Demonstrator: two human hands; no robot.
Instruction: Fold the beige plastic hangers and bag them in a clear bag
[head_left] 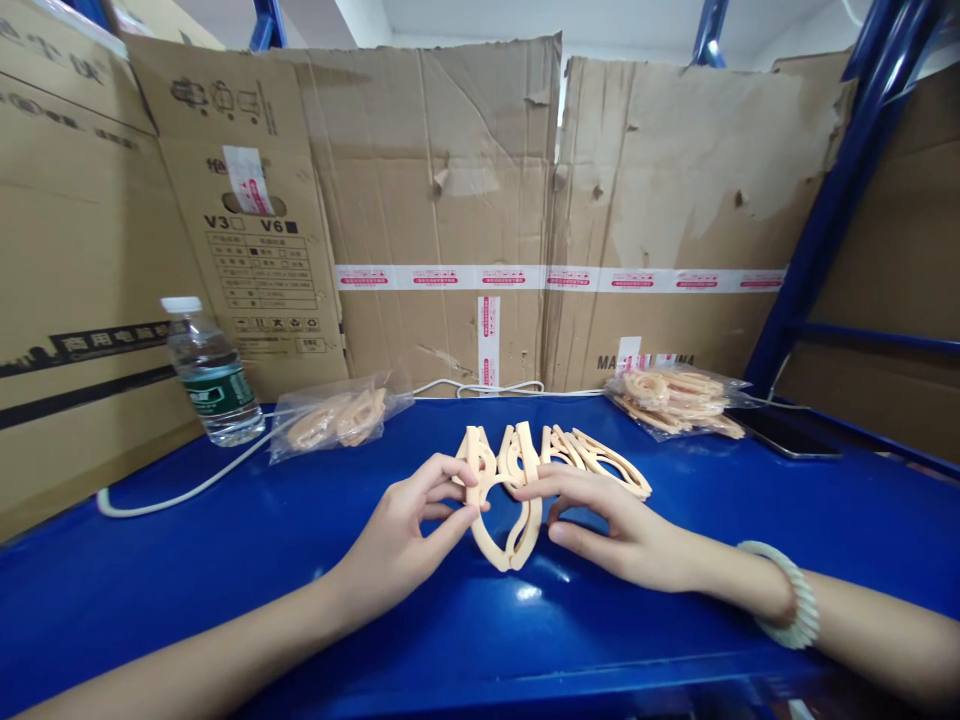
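Note:
A beige plastic folding clothes hanger (491, 548), its arms folded upward, stands tilted in the middle between my hands. My left hand (412, 520) pinches its left arm between thumb and fingers. On the other side my right hand (615, 520) lays its index finger across the right arm, with the thumb close by the edge; the remaining fingers are partly hidden. Just behind, more folded beige hangers (615, 468) lie on the blue tabletop (337, 660), partly covered by my hands and the held one.
Clear bags of beige pieces lie at back left (337, 418) and back right (675, 395). A water bottle (214, 385) stands at left, near a white cable (202, 490). A dark phone (784, 432) lies at right. Cardboard sheets (442, 220) wall the back.

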